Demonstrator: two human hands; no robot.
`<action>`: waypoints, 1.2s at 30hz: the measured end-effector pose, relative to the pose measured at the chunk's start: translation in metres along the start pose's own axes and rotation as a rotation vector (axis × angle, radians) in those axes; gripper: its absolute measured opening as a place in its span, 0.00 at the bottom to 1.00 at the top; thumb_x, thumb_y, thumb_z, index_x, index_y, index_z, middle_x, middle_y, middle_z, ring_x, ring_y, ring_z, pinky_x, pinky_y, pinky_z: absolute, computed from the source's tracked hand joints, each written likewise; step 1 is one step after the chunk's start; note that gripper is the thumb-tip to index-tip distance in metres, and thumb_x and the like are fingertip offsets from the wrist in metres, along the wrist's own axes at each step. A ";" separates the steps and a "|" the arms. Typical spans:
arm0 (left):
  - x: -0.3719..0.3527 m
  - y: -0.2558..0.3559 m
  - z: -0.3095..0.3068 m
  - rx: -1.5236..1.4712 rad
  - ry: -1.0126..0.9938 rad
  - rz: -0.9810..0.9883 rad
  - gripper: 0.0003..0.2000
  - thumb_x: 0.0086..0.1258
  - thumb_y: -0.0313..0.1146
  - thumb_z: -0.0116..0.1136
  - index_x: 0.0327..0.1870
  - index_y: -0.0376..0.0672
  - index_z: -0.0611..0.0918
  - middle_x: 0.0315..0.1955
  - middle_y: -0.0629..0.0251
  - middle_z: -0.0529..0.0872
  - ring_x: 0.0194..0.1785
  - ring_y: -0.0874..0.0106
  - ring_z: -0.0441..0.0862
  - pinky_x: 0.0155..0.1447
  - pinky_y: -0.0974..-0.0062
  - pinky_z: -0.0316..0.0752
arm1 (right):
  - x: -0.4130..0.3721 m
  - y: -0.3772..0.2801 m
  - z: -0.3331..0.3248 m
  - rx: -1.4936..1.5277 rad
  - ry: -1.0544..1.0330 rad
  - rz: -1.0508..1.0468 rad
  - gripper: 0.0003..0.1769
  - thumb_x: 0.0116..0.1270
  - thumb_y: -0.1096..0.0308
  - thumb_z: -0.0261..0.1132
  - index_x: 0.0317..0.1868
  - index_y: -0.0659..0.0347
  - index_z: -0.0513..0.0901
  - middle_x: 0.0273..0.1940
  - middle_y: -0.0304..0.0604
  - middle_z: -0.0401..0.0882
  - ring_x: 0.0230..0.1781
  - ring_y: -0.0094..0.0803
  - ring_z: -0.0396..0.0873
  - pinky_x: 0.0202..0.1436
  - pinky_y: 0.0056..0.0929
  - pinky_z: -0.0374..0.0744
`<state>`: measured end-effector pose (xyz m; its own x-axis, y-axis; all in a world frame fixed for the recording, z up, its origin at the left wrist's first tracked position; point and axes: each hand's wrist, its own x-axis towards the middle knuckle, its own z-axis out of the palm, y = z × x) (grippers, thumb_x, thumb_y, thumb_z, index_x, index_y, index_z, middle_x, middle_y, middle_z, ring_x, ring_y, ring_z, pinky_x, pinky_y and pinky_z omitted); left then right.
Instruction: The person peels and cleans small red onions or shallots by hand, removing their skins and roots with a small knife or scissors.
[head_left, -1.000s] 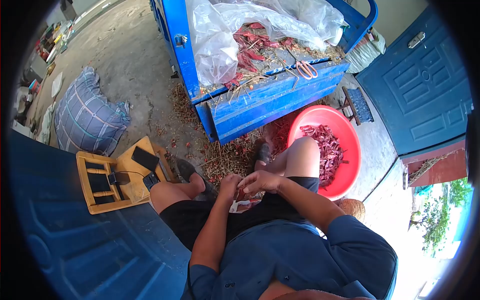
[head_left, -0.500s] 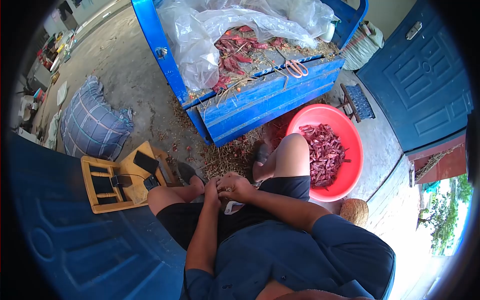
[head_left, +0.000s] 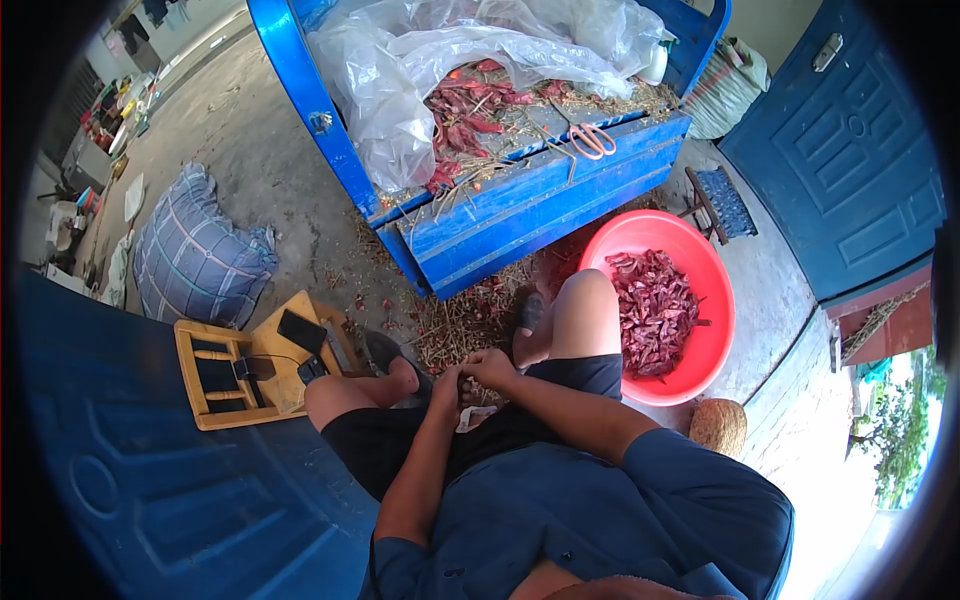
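Ahead of the left hand (head_left: pixel 446 384) and right hand (head_left: pixel 490 370), stalk-strewn floor (head_left: pixel 455 328) extends between left knee (head_left: pixel 327 400) and right knee (head_left: pixel 588 297) to the blue cart (head_left: pixel 540 218); a wooden chair (head_left: pixel 270 363) stands left. Dried red pods (head_left: pixel 655 315), long axes in mixed directions, lie in a pink basin (head_left: pixel 715 345), right of the hands beyond that knee. The hands meet at the fingers; whether they grip anything cannot be told.

One left hand (head_left: pixel 449 385), one right hand (head_left: pixel 490 367), two dark shoes (head_left: pixel 382 352), two blue panelled doors (head_left: pixel 865 165), one pink basin (head_left: pixel 717 335), one pair of scissors (head_left: pixel 592 143), one wooden chair (head_left: pixel 276 375), one plaid sack (head_left: pixel 203 258), one stool (head_left: pixel 727 202), and red pods (head_left: pixel 656 312) too many to count.
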<state>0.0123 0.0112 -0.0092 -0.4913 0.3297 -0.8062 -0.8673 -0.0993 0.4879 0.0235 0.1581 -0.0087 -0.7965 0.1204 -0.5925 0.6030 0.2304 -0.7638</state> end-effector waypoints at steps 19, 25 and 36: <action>-0.006 0.004 -0.001 -0.062 -0.054 0.073 0.08 0.74 0.40 0.50 0.40 0.47 0.78 0.20 0.76 0.70 0.19 0.81 0.65 0.22 0.81 0.58 | 0.008 -0.003 -0.012 0.192 -0.211 0.021 0.12 0.68 0.60 0.70 0.41 0.60 0.88 0.36 0.34 0.87 0.35 0.19 0.81 0.37 0.25 0.76; -0.001 0.009 0.007 -0.079 -0.102 0.124 0.07 0.75 0.39 0.52 0.38 0.47 0.77 0.19 0.77 0.70 0.19 0.83 0.63 0.22 0.83 0.55 | 0.012 -0.004 -0.025 0.623 -0.233 0.212 0.11 0.69 0.60 0.69 0.47 0.54 0.86 0.40 0.31 0.86 0.35 0.21 0.81 0.34 0.25 0.74; -0.003 0.025 0.002 -0.169 -0.094 0.163 0.06 0.74 0.34 0.51 0.34 0.48 0.74 0.20 0.79 0.68 0.20 0.85 0.62 0.21 0.83 0.55 | 0.010 -0.008 -0.033 0.594 -0.305 0.230 0.12 0.69 0.55 0.69 0.43 0.53 0.84 0.38 0.30 0.84 0.34 0.17 0.78 0.33 0.20 0.76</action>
<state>-0.0074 0.0097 0.0065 -0.6226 0.3820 -0.6829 -0.7825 -0.3113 0.5393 0.0095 0.1888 0.0000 -0.6503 -0.1932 -0.7347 0.7460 -0.3452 -0.5695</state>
